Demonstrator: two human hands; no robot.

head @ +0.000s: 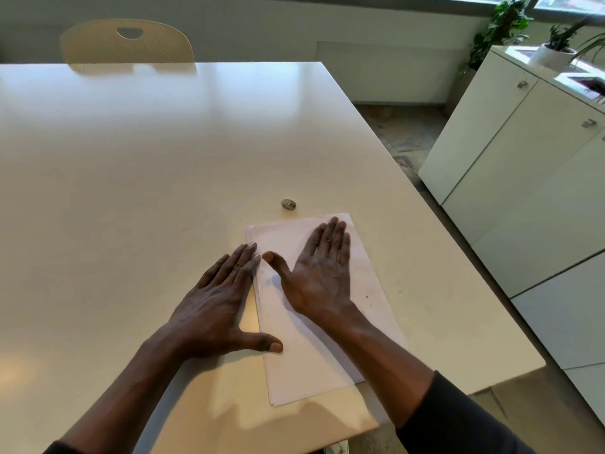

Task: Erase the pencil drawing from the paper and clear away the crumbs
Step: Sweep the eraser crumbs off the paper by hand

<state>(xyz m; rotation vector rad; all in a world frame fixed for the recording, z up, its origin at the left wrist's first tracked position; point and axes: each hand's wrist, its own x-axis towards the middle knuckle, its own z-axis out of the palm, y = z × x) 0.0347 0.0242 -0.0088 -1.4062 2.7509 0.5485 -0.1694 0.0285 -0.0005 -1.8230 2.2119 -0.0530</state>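
Observation:
A white sheet of paper (304, 362) lies near the front right of the cream table (147, 165). My right hand (319, 273) rests flat on its upper half, fingers spread, holding nothing. My left hand (219, 303) lies flat at the paper's left edge, with the fingertips and thumb touching the sheet. A small grey, worn eraser (288, 204) sits on the table just beyond the paper's far edge, apart from both hands. A few dark specks (368, 299) show on the paper to the right of my right hand. No pencil drawing is visible on the uncovered parts.
The table's right edge runs close to the paper. White cabinets (523, 165) stand to the right across a strip of floor, with potted plants (553, 47) on top. A beige chair (127, 44) is at the table's far side.

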